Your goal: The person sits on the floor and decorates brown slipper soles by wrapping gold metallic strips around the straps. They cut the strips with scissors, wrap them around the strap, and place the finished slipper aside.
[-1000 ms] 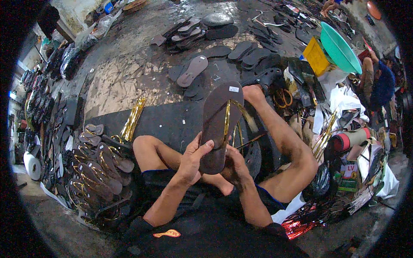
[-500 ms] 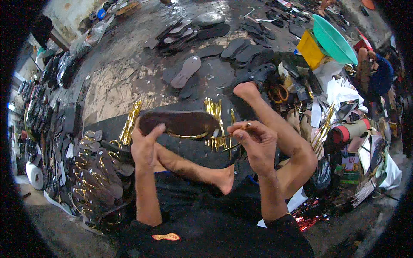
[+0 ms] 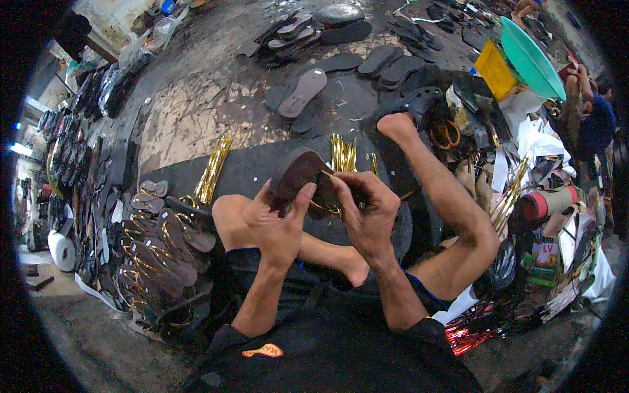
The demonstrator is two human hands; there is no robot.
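Observation:
My left hand [image 3: 278,228] is closed around a dark brown sandal sole [image 3: 299,173], which stands tilted up between thumb and fingers. At the sole's right edge, my right hand [image 3: 368,213] pinches the end of a thin gold strap [image 3: 325,173]. Part of the gold strap curves below the sole, partly hidden by my hands. A bundle of gold strips [image 3: 213,169] lies on the dark mat to the left, and a second gold bundle [image 3: 343,154] lies just beyond my right hand.
Finished-looking sandals with gold straps [image 3: 160,259] are piled at my left. Several dark soles [image 3: 400,69] lie on the floor ahead. To the right stand a yellow box [image 3: 496,71], a green basin [image 3: 532,59] and scraps. Another person [image 3: 593,118] sits at far right.
The sole has turned from lying sideways to tilted upright and moved right. My right hand has come in against it with the strap. The whole view has shifted slightly.

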